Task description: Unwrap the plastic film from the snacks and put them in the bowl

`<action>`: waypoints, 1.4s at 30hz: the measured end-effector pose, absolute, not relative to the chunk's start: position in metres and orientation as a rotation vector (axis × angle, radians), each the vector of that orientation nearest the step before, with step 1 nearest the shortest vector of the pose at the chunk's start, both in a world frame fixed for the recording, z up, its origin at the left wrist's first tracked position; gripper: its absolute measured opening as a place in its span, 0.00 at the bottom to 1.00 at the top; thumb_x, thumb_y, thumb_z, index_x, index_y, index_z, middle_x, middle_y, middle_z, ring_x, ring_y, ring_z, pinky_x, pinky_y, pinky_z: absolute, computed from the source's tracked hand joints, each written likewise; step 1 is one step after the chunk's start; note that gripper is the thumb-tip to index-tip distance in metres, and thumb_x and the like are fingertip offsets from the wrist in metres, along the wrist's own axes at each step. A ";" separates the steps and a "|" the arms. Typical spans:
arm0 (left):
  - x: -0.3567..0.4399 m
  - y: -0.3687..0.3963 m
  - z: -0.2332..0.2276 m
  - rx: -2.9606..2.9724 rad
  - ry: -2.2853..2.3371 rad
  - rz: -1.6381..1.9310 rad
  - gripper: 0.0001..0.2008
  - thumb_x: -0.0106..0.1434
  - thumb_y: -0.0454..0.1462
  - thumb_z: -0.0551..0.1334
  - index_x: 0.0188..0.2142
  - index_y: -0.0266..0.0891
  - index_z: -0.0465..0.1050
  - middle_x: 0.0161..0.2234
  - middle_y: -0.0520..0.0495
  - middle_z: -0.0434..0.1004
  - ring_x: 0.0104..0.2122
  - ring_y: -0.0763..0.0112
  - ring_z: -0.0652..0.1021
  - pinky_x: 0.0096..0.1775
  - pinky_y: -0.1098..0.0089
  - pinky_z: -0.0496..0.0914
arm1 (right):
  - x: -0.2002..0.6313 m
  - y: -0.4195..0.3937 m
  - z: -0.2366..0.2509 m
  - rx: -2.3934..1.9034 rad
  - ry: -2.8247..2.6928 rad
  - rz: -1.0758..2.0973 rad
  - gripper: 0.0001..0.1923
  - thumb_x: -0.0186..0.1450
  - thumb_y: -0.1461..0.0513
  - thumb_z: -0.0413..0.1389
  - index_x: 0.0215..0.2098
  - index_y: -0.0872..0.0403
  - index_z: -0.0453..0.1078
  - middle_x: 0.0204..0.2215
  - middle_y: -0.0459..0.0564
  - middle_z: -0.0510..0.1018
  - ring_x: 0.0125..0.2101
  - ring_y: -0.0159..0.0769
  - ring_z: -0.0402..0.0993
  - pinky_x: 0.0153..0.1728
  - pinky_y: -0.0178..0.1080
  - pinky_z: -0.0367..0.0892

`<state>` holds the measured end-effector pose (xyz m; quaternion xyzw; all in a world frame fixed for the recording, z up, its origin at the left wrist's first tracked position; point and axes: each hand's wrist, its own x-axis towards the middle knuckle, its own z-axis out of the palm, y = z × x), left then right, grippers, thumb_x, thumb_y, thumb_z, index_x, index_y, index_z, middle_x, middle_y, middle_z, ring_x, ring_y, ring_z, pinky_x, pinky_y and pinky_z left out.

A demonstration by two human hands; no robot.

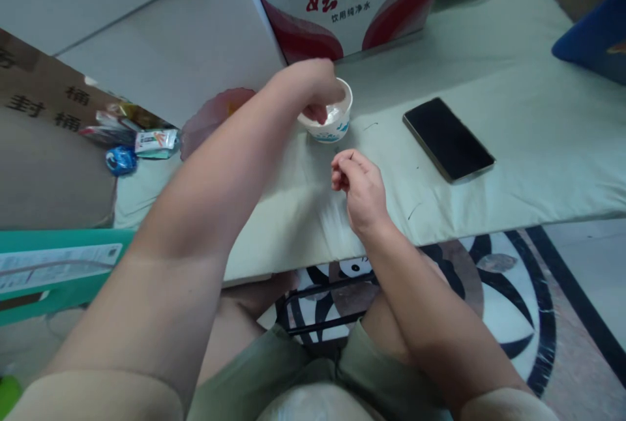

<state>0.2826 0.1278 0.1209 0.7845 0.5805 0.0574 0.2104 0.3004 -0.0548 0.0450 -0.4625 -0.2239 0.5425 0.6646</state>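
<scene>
A white paper tub (328, 129) with blue-green print stands on the pale cloth-covered table, and something whitish lies inside it. My left hand (323, 87) reaches over from the left, its curled fingers dipping into the mouth of the tub. Its fingertips are partly hidden, and what they may hold does not show. Just in front of the tub, apart from it, my right hand (360, 185) hovers over the cloth. Thumb and fingers are pinched together there; anything between them is too small to make out.
A black phone (447, 139) lies to the right. Behind the tub stands a white-and-red carton (349, 7). A pinkish translucent dish (208, 118), partly behind my left arm, and small packets (155, 142) sit at left. Thin dark strands (415, 211) lie near the table edge.
</scene>
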 end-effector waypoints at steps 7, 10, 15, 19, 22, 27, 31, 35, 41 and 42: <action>0.176 0.016 0.131 1.724 1.164 1.274 0.15 0.65 0.38 0.58 0.21 0.43 0.65 0.15 0.57 0.57 0.15 0.79 0.58 0.19 0.70 0.50 | 0.295 -0.056 0.042 -1.120 -0.616 1.184 0.08 0.59 0.56 0.54 0.26 0.51 0.65 0.18 0.40 0.65 0.21 0.27 0.60 0.25 0.34 0.60; 0.125 -0.035 0.086 1.465 1.232 1.176 0.20 0.66 0.41 0.57 0.17 0.41 0.61 0.13 0.57 0.51 0.15 0.80 0.53 0.19 0.69 0.45 | 0.285 -0.062 0.042 -1.190 -0.837 1.077 0.09 0.60 0.55 0.55 0.25 0.51 0.67 0.18 0.40 0.66 0.21 0.28 0.62 0.25 0.35 0.60; 0.074 -0.067 0.047 1.549 1.295 0.786 0.23 0.65 0.45 0.57 0.17 0.41 0.54 0.17 0.56 0.51 0.20 0.77 0.57 0.26 0.68 0.52 | 0.257 -0.077 0.040 -1.353 -1.170 0.992 0.10 0.62 0.55 0.58 0.25 0.50 0.71 0.18 0.42 0.69 0.21 0.30 0.64 0.24 0.36 0.60; 0.046 -0.070 0.052 1.539 1.295 0.743 0.23 0.66 0.48 0.54 0.19 0.42 0.48 0.19 0.56 0.48 0.22 0.76 0.56 0.29 0.68 0.53 | 0.229 -0.083 0.038 -1.416 -1.284 0.996 0.07 0.62 0.55 0.59 0.28 0.48 0.73 0.19 0.43 0.72 0.21 0.35 0.69 0.25 0.40 0.64; 0.024 -0.069 0.058 1.611 1.353 0.632 0.22 0.66 0.44 0.55 0.19 0.41 0.51 0.19 0.56 0.52 0.23 0.75 0.58 0.30 0.68 0.53 | 0.202 -0.074 0.048 -1.402 -1.390 0.959 0.04 0.62 0.57 0.59 0.32 0.47 0.74 0.22 0.44 0.75 0.23 0.36 0.72 0.28 0.41 0.67; -0.007 -0.062 0.063 1.784 1.591 0.275 0.16 0.66 0.42 0.55 0.26 0.41 0.73 0.25 0.46 0.77 0.28 0.64 0.75 0.32 0.65 0.59 | 0.109 -0.005 0.086 -1.112 -1.822 0.830 0.03 0.64 0.63 0.55 0.33 0.49 0.71 0.32 0.47 0.80 0.34 0.38 0.76 0.41 0.43 0.71; -0.019 -0.054 0.064 1.780 1.542 0.128 0.17 0.67 0.44 0.55 0.32 0.40 0.80 0.33 0.40 0.84 0.35 0.57 0.81 0.33 0.64 0.63 | 0.003 0.097 0.093 -1.207 -2.112 0.746 0.05 0.65 0.62 0.55 0.39 0.52 0.71 0.45 0.55 0.80 0.47 0.45 0.74 0.54 0.48 0.67; -0.025 -0.047 0.060 1.765 1.469 0.103 0.17 0.66 0.44 0.55 0.36 0.39 0.82 0.34 0.38 0.84 0.35 0.56 0.82 0.30 0.63 0.59 | -0.069 0.185 0.066 -1.499 -2.144 0.744 0.06 0.67 0.61 0.55 0.33 0.57 0.70 0.49 0.66 0.77 0.54 0.53 0.69 0.58 0.55 0.63; -0.034 -0.036 0.061 1.648 1.361 0.120 0.17 0.63 0.45 0.57 0.37 0.41 0.83 0.32 0.38 0.84 0.32 0.56 0.81 0.28 0.62 0.51 | -0.091 0.225 0.035 -1.635 -2.242 0.631 0.17 0.67 0.60 0.54 0.49 0.61 0.75 0.58 0.71 0.74 0.63 0.61 0.64 0.65 0.60 0.55; -0.035 -0.035 0.061 1.637 1.359 0.130 0.17 0.63 0.45 0.57 0.37 0.41 0.83 0.32 0.38 0.84 0.32 0.56 0.81 0.28 0.62 0.51 | -0.091 0.225 0.033 -1.639 -2.277 0.573 0.21 0.68 0.60 0.51 0.54 0.62 0.73 0.61 0.72 0.72 0.64 0.61 0.63 0.66 0.60 0.55</action>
